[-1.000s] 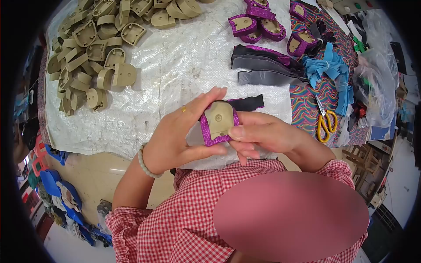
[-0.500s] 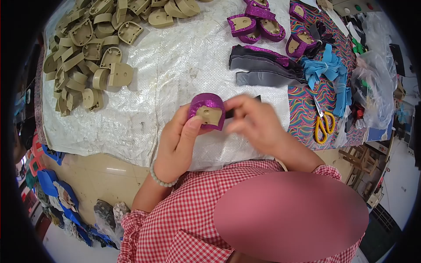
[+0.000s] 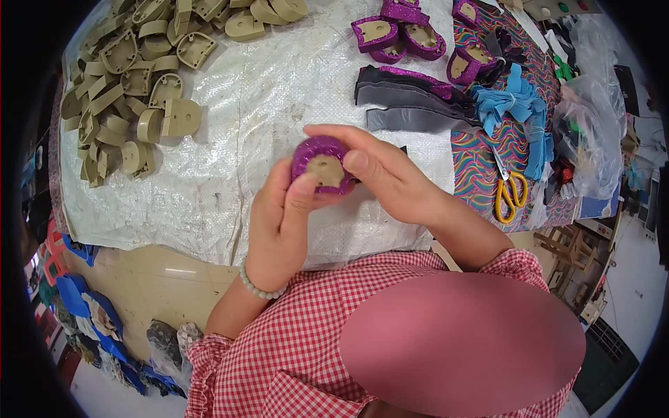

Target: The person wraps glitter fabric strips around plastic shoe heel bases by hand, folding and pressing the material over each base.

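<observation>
Both hands hold one beige heel piece point(image 3: 325, 172) with purple glitter material around its rim, above the white woven sheet. My left hand point(image 3: 280, 219) grips it from the left, thumb on its lower edge. On the right, my right hand point(image 3: 390, 174) presses its thumb to the piece's side, with the fingers reaching over the far edge. Beyond lie dark strips point(image 3: 411, 104), one with purple glitter, and a cluster of purple-covered pieces point(image 3: 423, 40). A dark scrap just behind my right hand is mostly hidden.
Bare beige pieces point(image 3: 118, 52) are heaped at the back left. Yellow-handled scissors point(image 3: 511, 195) and tied blue strips point(image 3: 512, 101) lie on patterned cloth point(image 3: 474, 167) at the right, near clear plastic bags point(image 3: 592, 118). A wooden stool point(image 3: 571, 244) stands at lower right.
The piece was turned and tilted away from its earlier flat-facing view. My right hand, off it and blurred half a second ago, is back against its side. The view has shifted slightly.
</observation>
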A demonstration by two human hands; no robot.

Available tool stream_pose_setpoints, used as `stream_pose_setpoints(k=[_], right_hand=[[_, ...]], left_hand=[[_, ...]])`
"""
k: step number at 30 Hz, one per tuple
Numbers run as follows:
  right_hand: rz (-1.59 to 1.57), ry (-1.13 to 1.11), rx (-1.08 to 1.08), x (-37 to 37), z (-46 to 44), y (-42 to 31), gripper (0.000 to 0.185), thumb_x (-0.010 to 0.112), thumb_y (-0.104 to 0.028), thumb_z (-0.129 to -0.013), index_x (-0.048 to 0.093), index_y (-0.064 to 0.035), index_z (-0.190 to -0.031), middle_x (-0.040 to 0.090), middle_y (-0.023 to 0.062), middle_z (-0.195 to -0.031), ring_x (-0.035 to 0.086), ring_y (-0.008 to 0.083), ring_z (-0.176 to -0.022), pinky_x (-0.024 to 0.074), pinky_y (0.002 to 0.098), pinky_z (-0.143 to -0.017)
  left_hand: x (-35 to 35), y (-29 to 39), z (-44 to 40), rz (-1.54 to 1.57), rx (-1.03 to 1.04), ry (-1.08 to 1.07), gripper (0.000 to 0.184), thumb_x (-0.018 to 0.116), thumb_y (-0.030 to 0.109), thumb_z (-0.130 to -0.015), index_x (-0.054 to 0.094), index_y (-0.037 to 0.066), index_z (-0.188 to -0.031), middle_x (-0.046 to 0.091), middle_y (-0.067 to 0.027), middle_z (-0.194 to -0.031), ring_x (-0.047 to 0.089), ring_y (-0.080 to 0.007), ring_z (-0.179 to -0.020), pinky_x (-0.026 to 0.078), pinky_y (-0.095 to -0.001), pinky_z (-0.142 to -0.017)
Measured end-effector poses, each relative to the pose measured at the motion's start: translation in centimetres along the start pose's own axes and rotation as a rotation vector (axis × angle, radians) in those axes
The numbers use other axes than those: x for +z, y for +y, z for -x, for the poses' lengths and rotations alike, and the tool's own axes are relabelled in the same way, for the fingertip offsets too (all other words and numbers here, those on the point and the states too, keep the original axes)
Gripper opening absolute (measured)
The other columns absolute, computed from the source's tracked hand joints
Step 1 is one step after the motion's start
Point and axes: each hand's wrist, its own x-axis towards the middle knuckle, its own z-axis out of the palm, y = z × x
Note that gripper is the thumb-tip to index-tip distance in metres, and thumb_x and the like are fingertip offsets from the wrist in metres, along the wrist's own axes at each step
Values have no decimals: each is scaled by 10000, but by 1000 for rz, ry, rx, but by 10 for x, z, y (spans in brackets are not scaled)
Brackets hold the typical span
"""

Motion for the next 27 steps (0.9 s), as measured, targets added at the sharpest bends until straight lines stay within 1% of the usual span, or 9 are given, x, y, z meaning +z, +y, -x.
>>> stream_pose_setpoints(k=[5,8,9,11,12,14,16,21,27], right_hand=[[196,168,-142,15,4,0,333,477,-277,-956,519,-10,-1151,635,195,-921,635,373,-837,498,387,-709],[368,17,-181,-18,-21,-8,336,493,-288,-948,528,-19,-1146,634,193,-923,631,373,-822,492,406,-695],[546,149,-307,-25,-29,-1,336,517,-291,-937,537,-29,-1145,637,186,-903,628,372,-810,489,420,-680],[619,336,-244,-50,-49,-10,326,552,-293,-923,544,-48,-1138,634,170,-890,623,374,-786,482,422,-656],[686,423,-402,-67,-63,-6,301,548,-118,-904,557,-32,-1193,658,92,-856,627,160,-754,490,263,-702],[984,439,-468,-89,-76,-24,451,633,-99,-851,482,19,-1260,542,231,-1185,507,379,-1108,404,382,-954],[1217,479,-678,-99,-74,-22,314,621,-90,-852,571,-43,-1158,615,113,-968,578,242,-857,464,305,-777],[871,-190,-330,-21,-17,-9,189,687,-299,-756,644,-127,-819,595,28,-827,582,209,-845,475,344,-717],[753,-93,-231,-13,-4,22,165,636,-242,-829,667,-82,-854,614,75,-814,592,235,-806,473,352,-710]], left_hand=[[-8,-1,-10,119,-19,-58,364,331,207,-1022,430,-49,-1261,567,-148,-1149,612,-219,-1005,516,-333,-875],[-14,13,-26,57,-10,-76,370,314,206,-1024,424,-57,-1262,570,-129,-1145,596,-226,-1038,512,-337,-881],[-10,10,-29,95,60,68,310,427,157,-993,470,-36,-1232,594,-112,-1096,605,-210,-984,515,-320,-836],[-31,7,-31,-469,252,87,287,534,104,-923,523,-10,-1186,602,-117,-1057,603,-214,-939,508,-317,-798],[-41,5,-32,-751,347,92,287,587,78,-889,550,2,-1163,606,-120,-1037,603,-216,-916,505,-315,-779],[-44,-2,-25,-948,348,101,280,678,21,-772,623,26,-1046,593,-128,-977,572,-256,-876,461,-340,-778],[-45,-6,-14,-1086,288,83,249,678,14,-764,635,23,-1008,586,-123,-945,557,-274,-874,442,-352,-790],[-45,-19,-6,-984,315,85,213,624,-21,-782,641,24,-990,581,-116,-923,539,-278,-878,427,-354,-792],[-48,-19,-4,-978,322,77,217,558,-54,-803,638,13,-994,581,-117,-920,533,-278,-877,427,-349,-787]])
